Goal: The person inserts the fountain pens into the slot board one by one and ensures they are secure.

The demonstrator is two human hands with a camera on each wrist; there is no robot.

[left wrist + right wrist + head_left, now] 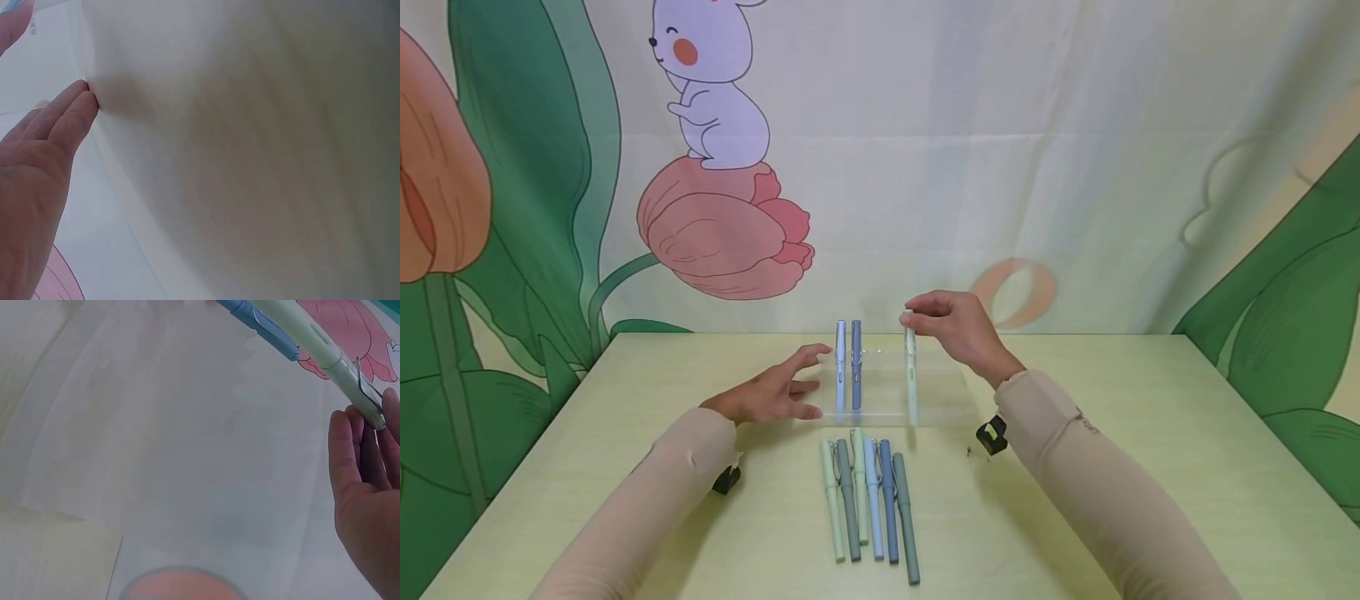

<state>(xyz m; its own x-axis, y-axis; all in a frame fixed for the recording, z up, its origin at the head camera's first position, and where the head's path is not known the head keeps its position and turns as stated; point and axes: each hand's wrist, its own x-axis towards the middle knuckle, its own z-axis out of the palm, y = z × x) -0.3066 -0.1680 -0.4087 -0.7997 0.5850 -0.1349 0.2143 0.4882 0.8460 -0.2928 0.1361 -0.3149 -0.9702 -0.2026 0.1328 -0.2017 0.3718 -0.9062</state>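
Pale-green capped pen (912, 392) is being pinched at its top by the right hand (953, 327), head view, at the right half of a clear plastic holder (943, 392); blue capped pens (856, 383) are standing left, green-to-blue capped pens (874, 500) lying near. Left wrist view: left hand (40, 165) is showing straight fingers. Right wrist view: right hand is gripping the clip end.

The right hand (957, 329) pinches an upright pale green pen (912, 383), clip end up, at a clear stand (880, 415). A light blue pen (841, 367) and a darker blue pen (857, 371) stand at its left end; six capped pens (862, 500) lie in front.
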